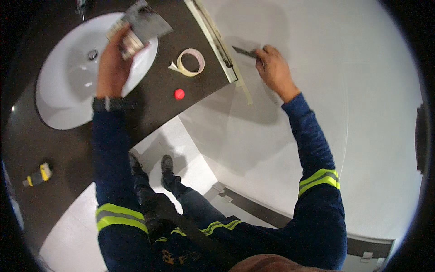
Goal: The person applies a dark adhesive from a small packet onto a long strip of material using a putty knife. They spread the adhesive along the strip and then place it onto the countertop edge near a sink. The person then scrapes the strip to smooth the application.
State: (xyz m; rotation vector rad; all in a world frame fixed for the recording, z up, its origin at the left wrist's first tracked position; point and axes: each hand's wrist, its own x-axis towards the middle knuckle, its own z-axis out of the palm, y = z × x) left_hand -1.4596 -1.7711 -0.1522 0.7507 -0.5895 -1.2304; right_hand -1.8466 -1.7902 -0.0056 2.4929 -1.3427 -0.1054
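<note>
Head view, looking down. Right hand (272,68) is pressing a thin dark blade tool (244,51) against the pale wall (344,90), grip closed around the tool's handle end, blade pointing left toward the edge strip (222,41) where wall meets worktop. A strip of masking tape (244,90) is running down the wall just below the blade.

Left hand (113,63) is being held up over the white round sink (68,86), grip closed on a wide flat scraper (145,22) with a grey blade smeared with pale material; the blade is tilting up and to the right over the sink rim. A dark watch (111,104) is sitting on that wrist.

On the dark worktop (154,99): a roll of masking tape (190,62) is lying flat just right of the sink, loose end sticking out to its left; a small red cap (179,94) is lying below the roll, apart from it. A yellow and black tool (40,174) is lying far down the worktop on the left, well apart from both hands; kind too small to tell.

Person is wearing dark blue sleeves with yellow reflective bands (319,177), and dark shoes (166,164) are standing on the white floor (81,217).
</note>
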